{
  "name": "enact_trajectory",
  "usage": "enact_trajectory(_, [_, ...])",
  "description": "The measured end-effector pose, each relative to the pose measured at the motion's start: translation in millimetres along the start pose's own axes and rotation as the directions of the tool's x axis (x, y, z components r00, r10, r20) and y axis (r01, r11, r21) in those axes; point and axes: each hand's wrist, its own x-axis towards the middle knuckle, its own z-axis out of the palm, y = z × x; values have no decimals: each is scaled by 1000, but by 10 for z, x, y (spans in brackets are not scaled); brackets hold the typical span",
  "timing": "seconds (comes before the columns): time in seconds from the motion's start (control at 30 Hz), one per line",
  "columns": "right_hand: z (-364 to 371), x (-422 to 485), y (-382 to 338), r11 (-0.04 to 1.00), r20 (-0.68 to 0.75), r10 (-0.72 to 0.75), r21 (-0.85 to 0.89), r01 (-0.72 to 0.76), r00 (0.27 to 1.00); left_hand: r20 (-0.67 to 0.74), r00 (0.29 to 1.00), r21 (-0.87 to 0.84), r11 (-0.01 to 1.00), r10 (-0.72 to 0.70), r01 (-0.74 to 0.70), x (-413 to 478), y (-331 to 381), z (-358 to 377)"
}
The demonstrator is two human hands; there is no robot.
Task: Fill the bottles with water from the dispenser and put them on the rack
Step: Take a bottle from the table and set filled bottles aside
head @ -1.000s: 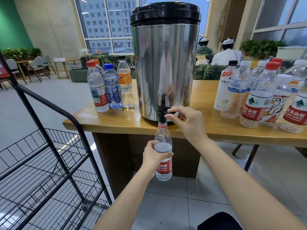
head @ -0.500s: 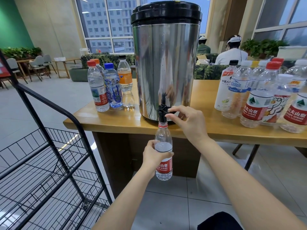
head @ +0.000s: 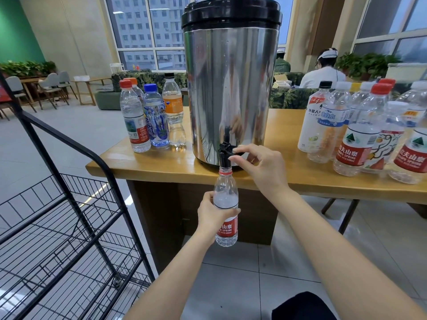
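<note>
A tall steel dispenser (head: 231, 88) with a black lid stands at the front edge of a wooden table (head: 143, 162). My left hand (head: 211, 212) grips a clear bottle with a red label (head: 226, 204), its open mouth right under the black tap (head: 225, 153). Water stands high in the bottle, above the label. My right hand (head: 258, 166) pinches the tap's lever. A black wire rack (head: 60, 222) stands to the left, below table height.
Several capped bottles (head: 147, 116) stand on the table left of the dispenser, and several more (head: 360, 128) crowd the right side. A person in white sits behind the table at the back right. Tiled floor lies below.
Both hands stay where they were. The water level in the held bottle looks slightly higher.
</note>
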Motion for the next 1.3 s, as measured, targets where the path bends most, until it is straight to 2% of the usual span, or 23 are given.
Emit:
enact_trajectory(0.3, [-61,22,-40,999,55,-6,-42,9,998,-29,1000,11,1000,0,0,-6,1,14])
enact_trajectory(0.63, [-177,55,-35,977,126,-136,-145,154,983,-29,999,20,1000,12,-11,2,-17,3])
enact_trajectory(1.3, [-174,73,-19,983,148,-127,-113,144,981,-24,1000,17,1000,13,-13,20,-22,-9])
